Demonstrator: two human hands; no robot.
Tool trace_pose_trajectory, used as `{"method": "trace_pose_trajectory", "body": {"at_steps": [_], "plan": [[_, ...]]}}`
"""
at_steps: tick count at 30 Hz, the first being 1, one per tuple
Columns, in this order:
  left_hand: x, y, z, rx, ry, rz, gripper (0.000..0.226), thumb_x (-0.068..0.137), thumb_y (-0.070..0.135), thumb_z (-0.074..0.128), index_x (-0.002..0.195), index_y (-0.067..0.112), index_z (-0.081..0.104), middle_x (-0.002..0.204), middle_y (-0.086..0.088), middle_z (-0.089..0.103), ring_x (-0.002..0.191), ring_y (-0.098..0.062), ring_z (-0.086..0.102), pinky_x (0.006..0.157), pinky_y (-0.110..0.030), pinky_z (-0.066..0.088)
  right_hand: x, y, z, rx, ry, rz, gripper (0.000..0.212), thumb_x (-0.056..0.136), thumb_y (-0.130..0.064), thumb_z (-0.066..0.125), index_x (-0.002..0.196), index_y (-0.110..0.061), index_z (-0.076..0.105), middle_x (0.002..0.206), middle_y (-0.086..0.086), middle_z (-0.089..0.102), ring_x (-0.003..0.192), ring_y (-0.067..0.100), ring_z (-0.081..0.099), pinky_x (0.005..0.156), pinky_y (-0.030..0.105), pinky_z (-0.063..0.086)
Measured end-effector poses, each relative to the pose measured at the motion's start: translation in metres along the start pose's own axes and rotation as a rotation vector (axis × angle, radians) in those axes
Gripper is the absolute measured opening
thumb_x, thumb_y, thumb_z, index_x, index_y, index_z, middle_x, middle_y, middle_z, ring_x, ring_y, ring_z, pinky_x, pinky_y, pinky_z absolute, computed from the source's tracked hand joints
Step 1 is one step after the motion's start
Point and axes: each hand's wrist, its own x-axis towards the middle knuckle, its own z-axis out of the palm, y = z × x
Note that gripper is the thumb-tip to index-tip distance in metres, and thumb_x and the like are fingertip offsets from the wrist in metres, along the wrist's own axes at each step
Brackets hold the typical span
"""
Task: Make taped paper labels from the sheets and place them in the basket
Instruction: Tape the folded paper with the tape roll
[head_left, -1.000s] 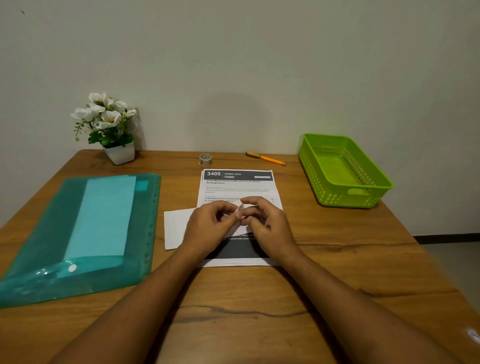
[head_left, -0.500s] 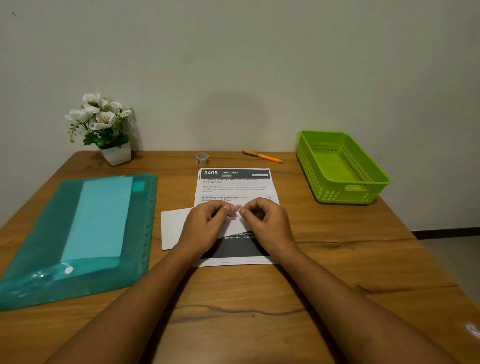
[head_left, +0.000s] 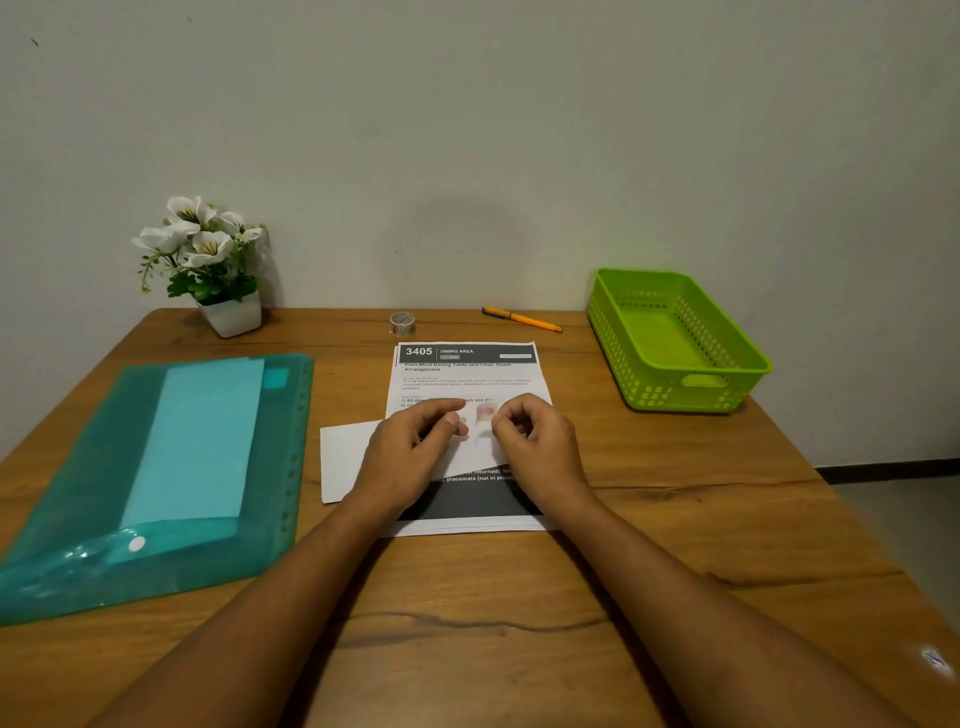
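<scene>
Biggest worry here: losing that short clear strip of tape with the reddish mark (head_left: 485, 414) to itself, since a piece that floppy probably curls over and sticks to a fingertip or lands crooked if one side gets pulled harder. Could also grab the printed white sheet with the dark header and footer (head_left: 467, 374) underneath instead of the small blank white paper slip (head_left: 345, 457) poking out to the left, then tear the print when peeled. As for pose, both forearms reaching in low over the brown wooden table (head_left: 675, 519), wrists nearly flat, knuckles up. Left hand (head_left: 415, 447) curled with thumb and forefinger pinched near the strip's left end; right hand (head_left: 535, 441) curled the same way at the right end, fingertips just touching it. Looks like a two-sided pinch, though hard to confirm real contact on the left. Lime-green perforated plastic basket (head_left: 727, 384) sitting well off to the right, nothing in it yet.
</scene>
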Motion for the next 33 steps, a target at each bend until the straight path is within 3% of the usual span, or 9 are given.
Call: {"method": "trace_pose_trajectory", "body": {"at_steps": [2, 4, 9, 14, 19, 26, 33], "plan": [[0.000, -0.001, 0.000, 0.044, -0.002, 0.003, 0.029, 0.099, 0.041, 0.058, 0.124, 0.034, 0.070, 0.100, 0.018, 0.076, 0.101, -0.005, 0.068, 0.092, -0.042, 0.056, 0.006, -0.002, -0.006, 0.045, 0.035, 0.078, 0.017, 0.094, -0.012, 0.068, 0.076, -0.011, 0.066, 0.069, -0.005, 0.064, 0.062, 0.000, 0.053, 0.058, 0.019, 0.043], [0.000, -0.002, 0.000, 0.084, 0.001, 0.000, 0.030, 0.095, 0.048, 0.058, 0.119, 0.037, 0.071, 0.099, 0.018, 0.075, 0.097, -0.008, 0.067, 0.087, -0.043, 0.057, 0.017, -0.003, -0.015, 0.068, 0.021, 0.202, 0.019, 0.095, -0.018, 0.066, 0.077, -0.011, 0.064, 0.069, 0.002, 0.066, 0.062, 0.010, 0.055, 0.056, 0.029, 0.046], [0.000, -0.005, 0.002, 0.133, 0.006, 0.013, 0.017, 0.098, 0.040, 0.063, 0.111, 0.038, 0.073, 0.102, 0.020, 0.073, 0.095, -0.006, 0.065, 0.078, -0.033, 0.054, 0.048, -0.011, -0.038, 0.058, -0.202, 0.485, 0.013, 0.096, -0.018, 0.064, 0.088, -0.009, 0.061, 0.071, 0.013, 0.066, 0.045, 0.019, 0.054, 0.047, 0.025, 0.047], [-0.001, -0.003, 0.003, 0.177, 0.006, 0.014, 0.016, 0.100, 0.036, 0.062, 0.111, 0.036, 0.074, 0.104, 0.023, 0.072, 0.097, -0.003, 0.063, 0.074, -0.024, 0.046, 0.063, -0.011, -0.031, -0.118, -0.312, 0.484, 0.016, 0.093, -0.018, 0.067, 0.082, -0.009, 0.059, 0.065, 0.013, 0.064, 0.041, 0.021, 0.053, 0.045, 0.024, 0.046], [0.000, -0.002, 0.003, 0.204, 0.000, 0.017, 0.016, 0.100, 0.038, 0.062, 0.110, 0.038, 0.074, 0.102, 0.025, 0.071, 0.096, 0.002, 0.062, 0.076, -0.025, 0.049, 0.074, -0.013, -0.031, -0.158, -0.371, 0.511, 0.014, 0.092, -0.014, 0.069, 0.089, -0.004, 0.059, 0.068, 0.016, 0.062, 0.049, 0.021, 0.059, 0.045, 0.029, 0.051], [0.000, -0.003, 0.002, 0.209, 0.003, 0.014, 0.016, 0.099, 0.039, 0.062, 0.111, 0.038, 0.073, 0.101, 0.025, 0.071, 0.096, 0.001, 0.063, 0.082, -0.032, 0.055, 0.079, -0.016, -0.027, -0.228, -0.403, 0.532, 0.009, 0.088, -0.007, 0.069, 0.083, -0.003, 0.062, 0.069, 0.015, 0.064, 0.053, 0.021, 0.062, 0.046, 0.028, 0.052], [-0.001, -0.003, 0.003, 0.224, 0.002, 0.024, 0.017, 0.099, 0.039, 0.062, 0.112, 0.037, 0.073, 0.102, 0.024, 0.071, 0.095, 0.001, 0.063, 0.080, -0.029, 0.054, 0.084, -0.018, -0.026, -0.274, -0.433, 0.538, 0.011, 0.088, -0.005, 0.069, 0.080, -0.001, 0.064, 0.068, 0.015, 0.063, 0.047, 0.018, 0.061, 0.045, 0.028, 0.051]]}}
